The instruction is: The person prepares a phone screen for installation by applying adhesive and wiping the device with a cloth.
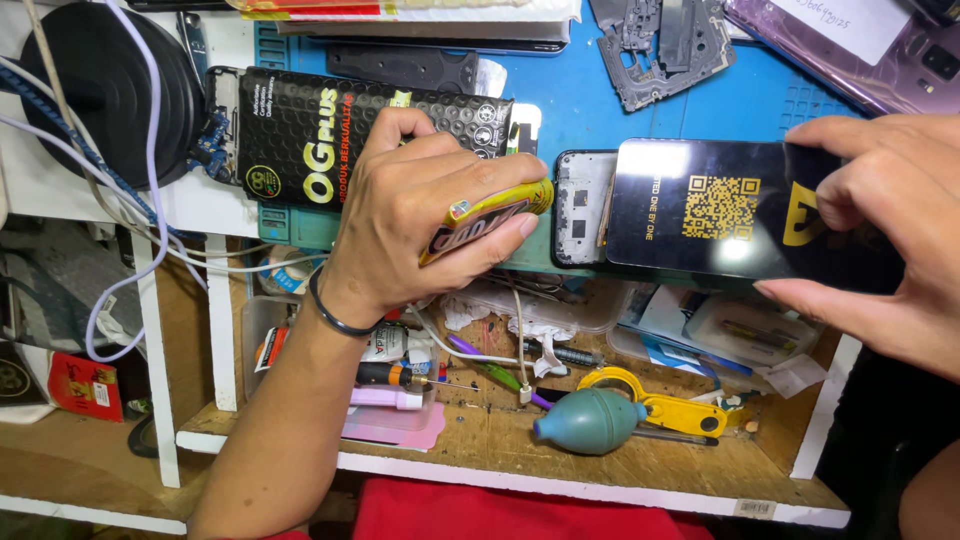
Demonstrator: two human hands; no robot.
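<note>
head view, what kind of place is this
Likely a phone repair bench: a bare grey phone frame lies on the blue work mat, a glossy black screen panel is held above it, and a teal rubber dust blower sits below.

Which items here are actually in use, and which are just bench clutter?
In use: yellow glue tube in the left hand; black glossy screen panel held by the right hand; phone frame under the panel.

Lying about: teal dust blower, yellow scissors, black bubble-wrap package, metal frame parts.
</note>
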